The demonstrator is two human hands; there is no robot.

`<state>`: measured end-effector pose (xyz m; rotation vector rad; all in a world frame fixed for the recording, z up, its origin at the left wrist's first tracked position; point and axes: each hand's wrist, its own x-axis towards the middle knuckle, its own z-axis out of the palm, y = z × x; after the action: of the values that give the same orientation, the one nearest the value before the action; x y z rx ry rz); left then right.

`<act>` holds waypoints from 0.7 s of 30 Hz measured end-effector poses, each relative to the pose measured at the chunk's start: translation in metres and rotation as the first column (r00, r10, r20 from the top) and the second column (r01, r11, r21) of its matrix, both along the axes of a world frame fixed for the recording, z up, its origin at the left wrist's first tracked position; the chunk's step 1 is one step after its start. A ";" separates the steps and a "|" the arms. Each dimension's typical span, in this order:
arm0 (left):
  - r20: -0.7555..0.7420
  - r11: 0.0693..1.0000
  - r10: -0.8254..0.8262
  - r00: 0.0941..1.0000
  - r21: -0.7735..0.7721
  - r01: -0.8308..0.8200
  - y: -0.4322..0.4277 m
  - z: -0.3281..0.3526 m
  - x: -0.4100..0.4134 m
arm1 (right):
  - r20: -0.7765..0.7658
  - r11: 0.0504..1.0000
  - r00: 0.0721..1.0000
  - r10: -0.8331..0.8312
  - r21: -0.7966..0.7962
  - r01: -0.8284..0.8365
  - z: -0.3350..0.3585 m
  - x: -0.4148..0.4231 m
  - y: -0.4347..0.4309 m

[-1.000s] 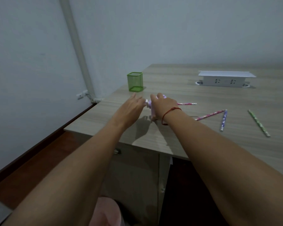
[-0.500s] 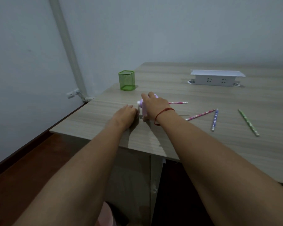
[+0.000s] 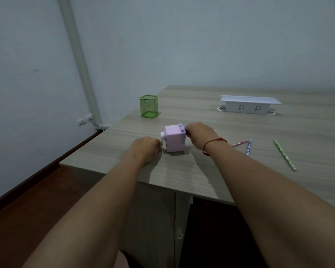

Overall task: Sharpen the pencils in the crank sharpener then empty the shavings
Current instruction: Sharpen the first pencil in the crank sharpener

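The left fingers (image 3: 156,145) are curled tight round the white crank (image 3: 162,136), and the left hand (image 3: 145,148) rests knuckles-up on the surface (image 3: 182,176) with the forearm stretched forward. The right fingers (image 3: 189,130) are bent and pinch at the purple clamp (image 3: 182,130), with the right hand (image 3: 200,132) arched over it; what lies under the palm is hidden. The lilac crank sharpener (image 3: 174,140) stands upright between the two sets of fingers. Three loose pencils (image 3: 249,147) lie beyond the right wrist. A green mesh pen holder (image 3: 149,106) stands past the fingertips.
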<state>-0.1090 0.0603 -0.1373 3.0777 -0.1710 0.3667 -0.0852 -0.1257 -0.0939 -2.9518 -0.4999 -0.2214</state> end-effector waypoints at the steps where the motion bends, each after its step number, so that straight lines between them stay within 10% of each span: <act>1: 0.037 1.000 0.001 0.999 0.002 -0.001 0.001 0.003 -0.002 | -0.001 1.000 1.000 0.003 -0.015 -0.003 0.002 -0.001 0.002; 12: 0.164 0.800 0.048 0.985 -0.597 0.061 -0.040 0.014 0.000 | 0.069 0.996 0.995 0.079 -0.049 -0.076 -0.006 -0.011 0.000; 21: 0.135 0.786 0.066 0.989 -0.617 0.031 -0.043 0.017 0.003 | 0.183 0.971 0.979 0.094 -0.235 -0.049 0.000 -0.014 -0.013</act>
<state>-0.1062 0.0176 -0.1201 2.3972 -0.0142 0.5305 -0.0988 -0.1386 -0.0944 -3.1453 -0.7009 -0.4766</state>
